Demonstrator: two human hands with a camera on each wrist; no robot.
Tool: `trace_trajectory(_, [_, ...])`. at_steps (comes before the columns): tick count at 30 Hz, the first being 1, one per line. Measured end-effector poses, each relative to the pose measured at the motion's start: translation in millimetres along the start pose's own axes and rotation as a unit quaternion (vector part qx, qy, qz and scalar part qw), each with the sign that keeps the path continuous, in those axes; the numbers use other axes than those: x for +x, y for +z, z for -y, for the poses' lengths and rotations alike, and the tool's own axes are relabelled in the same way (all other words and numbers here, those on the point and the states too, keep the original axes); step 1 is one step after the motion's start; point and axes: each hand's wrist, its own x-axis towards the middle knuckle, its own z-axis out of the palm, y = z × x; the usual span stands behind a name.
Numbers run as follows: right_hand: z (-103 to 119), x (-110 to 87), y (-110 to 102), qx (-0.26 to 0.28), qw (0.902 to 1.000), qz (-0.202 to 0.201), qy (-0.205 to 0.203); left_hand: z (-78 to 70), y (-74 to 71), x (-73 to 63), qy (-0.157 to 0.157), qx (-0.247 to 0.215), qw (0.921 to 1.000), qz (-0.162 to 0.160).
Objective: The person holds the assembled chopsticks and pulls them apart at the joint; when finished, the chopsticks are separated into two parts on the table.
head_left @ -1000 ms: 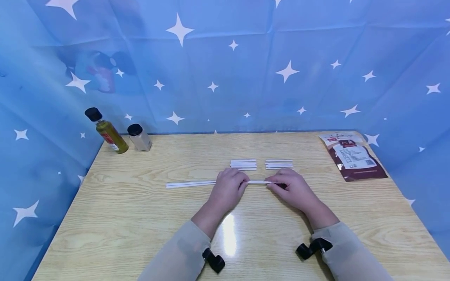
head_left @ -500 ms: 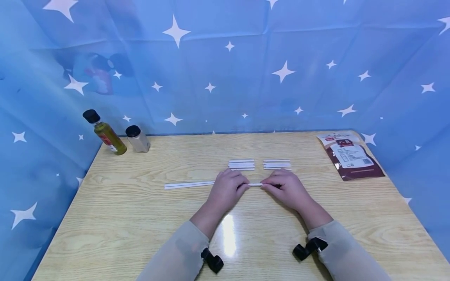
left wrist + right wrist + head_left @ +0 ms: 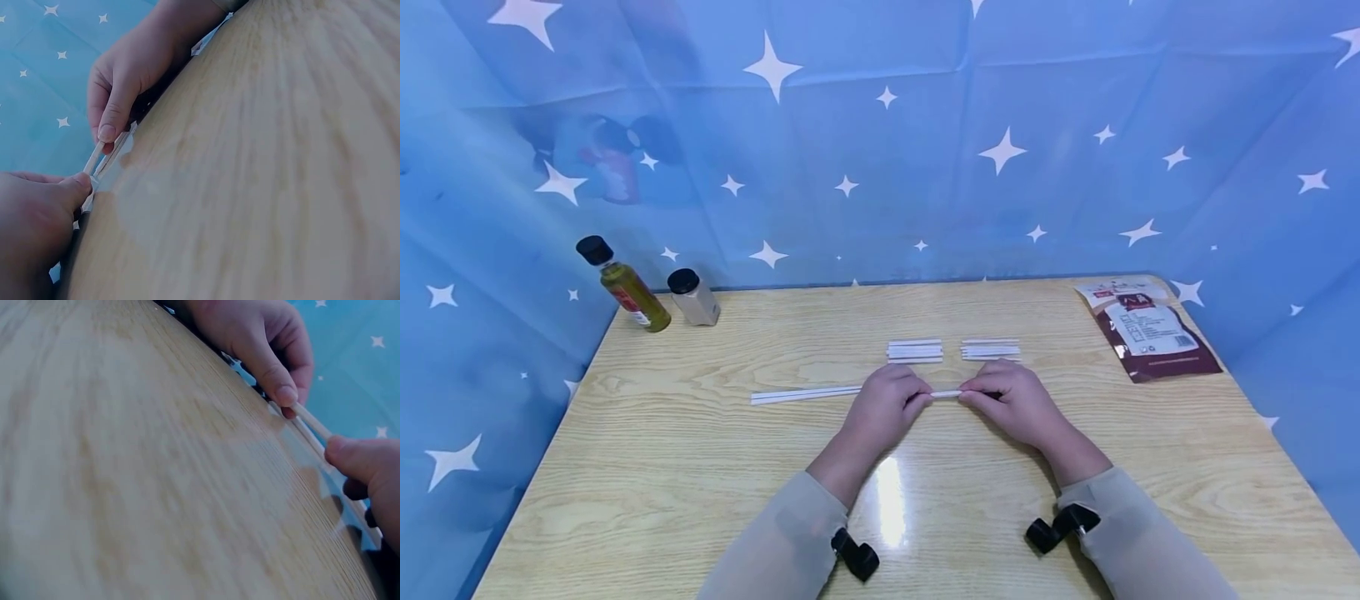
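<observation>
A thin white stick [image 3: 946, 394] runs between both hands just above the middle of the table. My left hand [image 3: 886, 408] pinches its left part between thumb and fingers. The right hand [image 3: 1017, 402] pinches it a short way along, so only a brief length shows between them. In the right wrist view the stick [image 3: 312, 421] spans from one thumb to the other; its ends are hidden by the hands. Longer white sticks [image 3: 805, 396] lie side by side to the left of the left hand, their right ends hidden behind it.
Beyond the hands lie two groups of short white sticks, a left group [image 3: 914, 352] and a right group [image 3: 991, 350]. An oil bottle [image 3: 636, 293] and a black-capped jar [image 3: 696, 298] stand back left. A maroon-and-white pouch [image 3: 1150, 329] lies back right on the wooden table [image 3: 662, 467].
The right hand has come slightly closer to the left, and less of the stick shows between them. Both hands keep pinching it. The head view has shifted a little.
</observation>
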Motion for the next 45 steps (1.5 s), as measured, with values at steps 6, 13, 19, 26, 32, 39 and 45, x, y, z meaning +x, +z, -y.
trace_trajectory(6, [-1, 0.0, -2, 0.004, 1.0, 0.001, -0.001, -0.6, -0.9, 1.0, 0.004, -0.005, 1.0, 0.0])
trace_trajectory(13, [-6, -4.5, -8, 0.015, 0.9982, -0.038, 0.043, 3.8, -5.8, -1.1, -0.004, -0.002, 0.9998, -0.017])
trace_trajectory(19, [-9, -6.6, -8, 0.018, 0.9985, -0.025, 0.045, 6.5, -8.0, -1.7, 0.0, -0.003, 0.9997, -0.022])
trace_trajectory(26, [-11, -6.9, -7, -0.003, 0.9989, -0.036, 0.028, 7.7, -4.9, -1.4, -0.009, 0.025, 0.9984, -0.05])
trace_trajectory(32, [-10, -4.8, -8, -0.022, 0.9976, -0.057, 0.033, 10.4, -2.0, 0.3, -0.025, 0.07, 0.9942, -0.078])
trace_trajectory(39, [-10, -0.3, -8, -0.048, 0.9962, -0.071, 0.014, 12.8, -2.7, 3.9, -0.023, 0.083, 0.9924, -0.089])
trace_trajectory(45, [-18, 2.3, -9, -0.09, 0.9929, -0.076, -0.017, 12.0, -2.0, 8.6, -0.032, 0.087, 0.9923, -0.082])
